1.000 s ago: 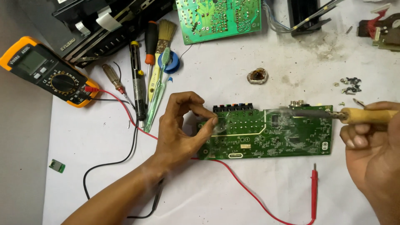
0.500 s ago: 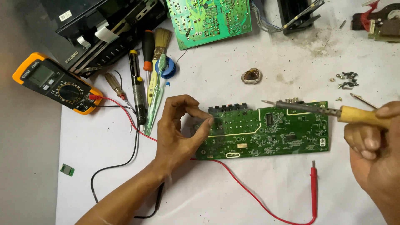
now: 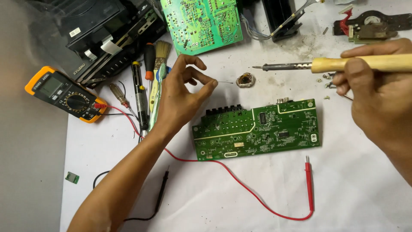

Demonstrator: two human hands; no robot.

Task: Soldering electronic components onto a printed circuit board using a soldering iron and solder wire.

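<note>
Left hand: I see my left hand (image 3: pixel 182 96) raised above the tabletop (image 3: pixel 257 197), thumb and forefinger pinching a thin solder wire (image 3: pixel 224 82).
Right hand: my right hand (image 3: pixel 377 92) is closed around the soldering iron (image 3: pixel 339 64), tip pointing left.
Circuit board: the green circuit board (image 3: pixel 257 129) lies flat between both hands, touching neither.
Further out: multimeter (image 3: pixel 66 93) far left, red probe (image 3: pixel 307 182) below the board.

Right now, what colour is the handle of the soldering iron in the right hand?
Light wooden tan; the soldering iron handle shows best in the head view, gripped by the right hand.
</note>
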